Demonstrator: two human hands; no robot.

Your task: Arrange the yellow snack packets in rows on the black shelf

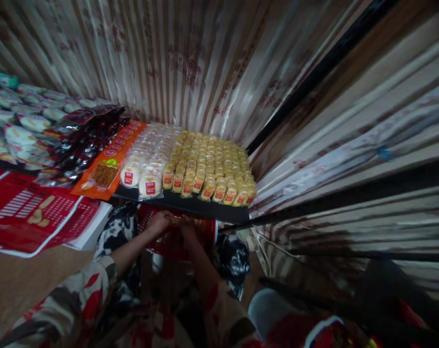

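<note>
Low in front of the shelf, my left hand point(160, 223) has its fingers curled closed at the upper part of a red printed bag point(205, 233) with a white edge. A short way to its right, my right hand point(186, 226) is also closed at the same bag; its fingertips are dim and partly hidden. The bag lies between my knees, under the shelf's front edge. Just above my hands, rows of small yellow-wrapped cakes point(208, 169) stand on the dark shelf point(212, 209). Beside them are clear-wrapped round white cakes point(149, 185).
An orange snack packet point(105, 169), dark packets point(81, 140) and white packets point(27, 121) fill the shelf leftward. Another red bag point(45, 212) hangs below it at left. Striped curtain point(205, 63) hangs behind; black poles point(314, 82) cross at right. A pale rounded object point(268, 309) stands lower right.
</note>
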